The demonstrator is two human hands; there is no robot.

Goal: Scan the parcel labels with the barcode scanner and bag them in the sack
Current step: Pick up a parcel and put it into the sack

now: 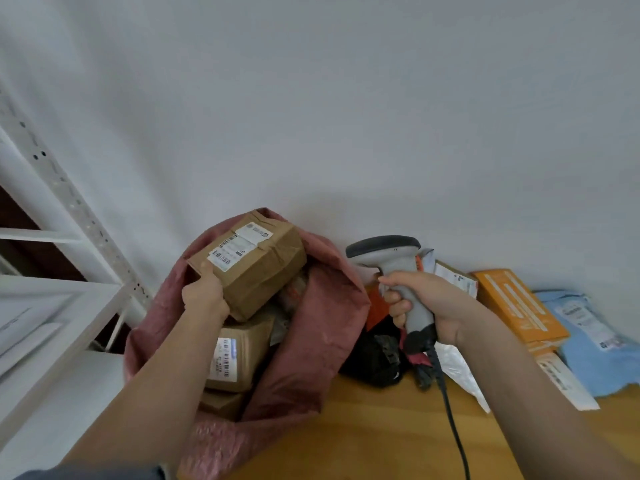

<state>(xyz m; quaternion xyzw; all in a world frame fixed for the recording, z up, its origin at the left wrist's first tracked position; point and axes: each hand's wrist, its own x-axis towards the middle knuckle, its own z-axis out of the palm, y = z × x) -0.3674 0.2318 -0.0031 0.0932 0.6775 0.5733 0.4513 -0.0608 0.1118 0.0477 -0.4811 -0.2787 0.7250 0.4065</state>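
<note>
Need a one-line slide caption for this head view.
Left hand holds a labelled box over the open pink sack of parcels; right hand grips the scanner.

Plain white wall (346, 98), white shelving (52, 299) (left), wood floor (363, 427)

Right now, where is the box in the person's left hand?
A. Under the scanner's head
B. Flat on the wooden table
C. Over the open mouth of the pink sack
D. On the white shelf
C: the left hand holds the box above the sack, with other parcels inside below it; the scanner is off to the side in the right hand.
</note>
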